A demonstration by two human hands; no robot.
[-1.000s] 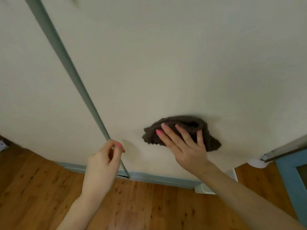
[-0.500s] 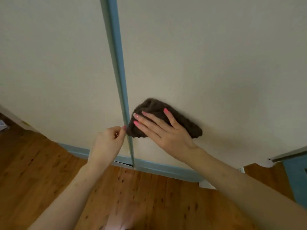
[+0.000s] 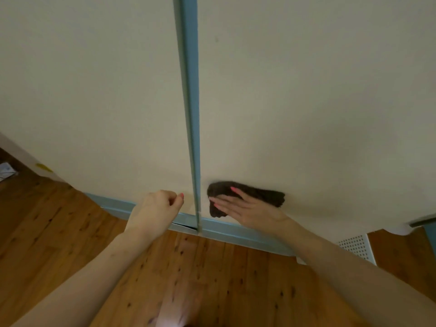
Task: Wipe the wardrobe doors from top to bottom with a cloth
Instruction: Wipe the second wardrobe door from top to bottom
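The right hand (image 3: 250, 210), fingers spread flat, pressed the crumpled dark brown cloth (image 3: 245, 197) against the cream right wardrobe door (image 3: 306, 102), low down, just right of the blue-grey vertical door edge (image 3: 190, 90). The left hand (image 3: 157, 208), loosely curled and empty, hovered just left of that edge.

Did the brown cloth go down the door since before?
Yes. The cloth under the right hand now sits lower, close to the blue bottom rail, right of the blue strip.

No legible text or labels.
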